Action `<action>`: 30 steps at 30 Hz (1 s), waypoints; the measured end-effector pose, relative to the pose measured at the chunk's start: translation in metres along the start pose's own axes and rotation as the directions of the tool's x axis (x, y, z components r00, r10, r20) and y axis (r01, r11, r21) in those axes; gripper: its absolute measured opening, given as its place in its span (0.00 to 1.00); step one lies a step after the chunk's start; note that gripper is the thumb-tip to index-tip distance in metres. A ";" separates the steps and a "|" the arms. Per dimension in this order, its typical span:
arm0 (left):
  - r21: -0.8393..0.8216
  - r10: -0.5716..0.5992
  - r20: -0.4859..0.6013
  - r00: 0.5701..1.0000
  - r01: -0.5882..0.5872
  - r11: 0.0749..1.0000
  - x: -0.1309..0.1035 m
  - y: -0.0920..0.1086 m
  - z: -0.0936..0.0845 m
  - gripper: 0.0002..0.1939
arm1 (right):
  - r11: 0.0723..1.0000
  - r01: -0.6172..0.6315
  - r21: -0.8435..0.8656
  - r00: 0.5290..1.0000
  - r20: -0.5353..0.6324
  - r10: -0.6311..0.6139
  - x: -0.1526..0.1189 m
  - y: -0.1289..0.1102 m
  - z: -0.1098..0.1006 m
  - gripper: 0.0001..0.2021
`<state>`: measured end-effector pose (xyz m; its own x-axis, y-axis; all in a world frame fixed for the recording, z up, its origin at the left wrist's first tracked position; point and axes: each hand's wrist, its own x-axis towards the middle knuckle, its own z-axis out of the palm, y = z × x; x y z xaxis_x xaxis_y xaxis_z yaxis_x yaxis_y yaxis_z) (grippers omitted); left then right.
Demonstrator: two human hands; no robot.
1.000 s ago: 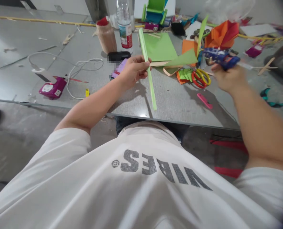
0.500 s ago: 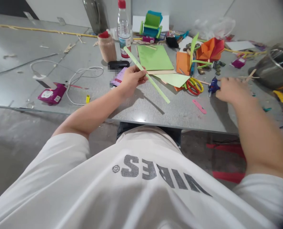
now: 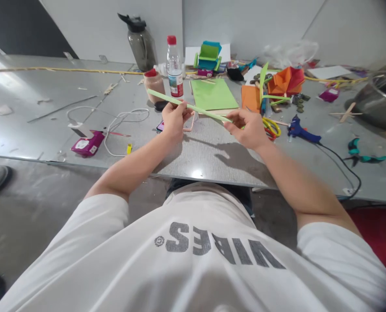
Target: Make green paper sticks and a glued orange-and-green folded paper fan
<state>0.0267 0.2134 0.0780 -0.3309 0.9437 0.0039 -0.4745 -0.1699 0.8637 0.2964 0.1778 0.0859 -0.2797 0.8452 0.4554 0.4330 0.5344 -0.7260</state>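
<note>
A long, narrow light-green paper strip (image 3: 207, 113) is held above the table, running from upper left to lower right. My left hand (image 3: 175, 120) pinches it left of its middle. At its right end my right hand (image 3: 248, 128) has closed its fingers on the strip. Behind the strip lies a green paper sheet (image 3: 214, 95). Scissors (image 3: 271, 127) with yellow and red handles are partly covered by my right hand. A blue glue gun (image 3: 303, 131) lies on the table to the right of that hand, its dark cord trailing toward the front edge.
A red-capped bottle (image 3: 174, 69), a tan jar (image 3: 154, 84) and a grey jug (image 3: 141, 45) stand at the back left. A purple power cube (image 3: 88, 144) with a white cable sits left. Orange folded paper (image 3: 285, 81), teal pliers (image 3: 363, 154) and a metal pot (image 3: 376, 97) are on the right.
My right hand has left the glue gun and moved left to grip the strip's right end. The strip has swung nearer to level. The camera view has shifted, showing more of the back.
</note>
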 end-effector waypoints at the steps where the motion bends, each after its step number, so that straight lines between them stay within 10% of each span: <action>1: 0.000 0.013 -0.002 1.000 -0.013 1.000 0.001 -0.001 0.000 0.12 | 0.999 -0.030 0.033 0.999 -0.031 0.031 -0.001 0.004 0.004 0.29; 30: 0.159 0.089 0.083 0.993 -0.102 0.982 -0.009 -0.005 0.002 0.17 | 0.958 -0.180 0.224 0.977 0.153 0.147 -0.003 0.015 0.008 0.36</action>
<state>0.0336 0.2059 0.0742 -0.3029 0.9451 0.1229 -0.3026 -0.2177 0.9279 0.2966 0.1832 0.0695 -0.3406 0.9038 0.2590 0.2733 0.3588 -0.8925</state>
